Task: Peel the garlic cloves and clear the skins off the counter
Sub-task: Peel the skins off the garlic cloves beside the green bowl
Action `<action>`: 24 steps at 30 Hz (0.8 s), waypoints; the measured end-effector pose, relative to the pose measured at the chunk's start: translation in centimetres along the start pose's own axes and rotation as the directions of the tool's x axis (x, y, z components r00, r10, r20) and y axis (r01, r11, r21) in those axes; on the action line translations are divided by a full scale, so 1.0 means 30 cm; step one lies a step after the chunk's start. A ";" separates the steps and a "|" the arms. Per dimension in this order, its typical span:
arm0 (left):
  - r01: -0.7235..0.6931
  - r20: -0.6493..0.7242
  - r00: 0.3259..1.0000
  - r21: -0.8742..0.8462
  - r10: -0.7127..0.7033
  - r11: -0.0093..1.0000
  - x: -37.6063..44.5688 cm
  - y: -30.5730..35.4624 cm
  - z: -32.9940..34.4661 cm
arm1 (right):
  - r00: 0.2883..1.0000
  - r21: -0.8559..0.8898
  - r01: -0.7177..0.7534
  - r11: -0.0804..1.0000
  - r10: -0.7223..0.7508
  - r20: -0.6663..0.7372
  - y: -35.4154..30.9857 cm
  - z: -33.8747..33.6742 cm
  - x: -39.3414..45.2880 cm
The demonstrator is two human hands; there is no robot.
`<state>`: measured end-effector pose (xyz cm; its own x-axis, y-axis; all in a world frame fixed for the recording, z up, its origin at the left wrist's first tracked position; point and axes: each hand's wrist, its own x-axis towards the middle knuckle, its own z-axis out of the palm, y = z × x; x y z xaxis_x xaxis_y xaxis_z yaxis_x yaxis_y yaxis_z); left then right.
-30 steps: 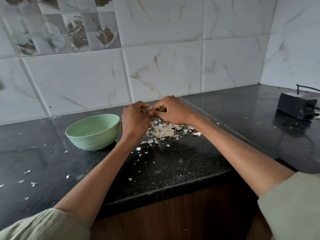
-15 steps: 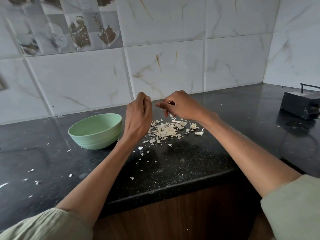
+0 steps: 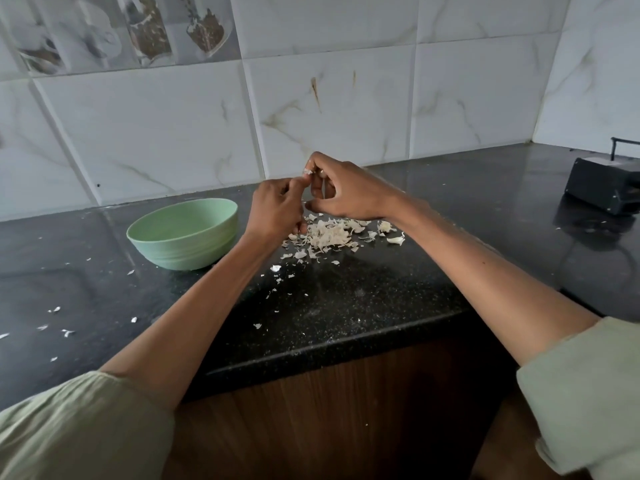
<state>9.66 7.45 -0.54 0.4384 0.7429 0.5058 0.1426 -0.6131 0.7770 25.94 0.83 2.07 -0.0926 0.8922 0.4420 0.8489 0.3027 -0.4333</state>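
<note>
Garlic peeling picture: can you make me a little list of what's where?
right hand: pinches a small white piece, raised above the pile
left hand: curled, fingertips meet the right hand's
skins pile: on the counter, below the hands
bowl: green, left of the pile
black box: far right

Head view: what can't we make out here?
- Green bowl: contents hidden by its near wall.
- Clove between left hand and right hand: mostly covered by fingers; only a white bit shows.
- Black box: cut off by the right edge.
</note>
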 end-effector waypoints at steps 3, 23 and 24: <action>0.037 0.007 0.999 -0.068 -0.037 0.997 -0.002 0.003 -0.007 | 1.000 -0.037 -0.022 0.999 0.023 0.004 -0.011 -0.004 0.001; 0.163 0.047 0.987 -0.246 -0.156 0.956 0.010 -0.003 0.014 | 0.976 -0.059 0.052 0.997 -0.063 -0.208 0.001 0.002 0.015; 0.183 0.057 0.983 -0.260 -0.174 0.948 0.012 -0.004 0.012 | 0.973 -0.061 0.047 0.997 -0.060 -0.222 0.005 -0.002 0.016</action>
<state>10.13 7.69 -0.58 0.4567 0.8219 0.3405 -0.0157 -0.3753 0.9268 26.06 1.28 2.25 -0.0250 0.7758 0.6305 0.8736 0.3235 -0.3634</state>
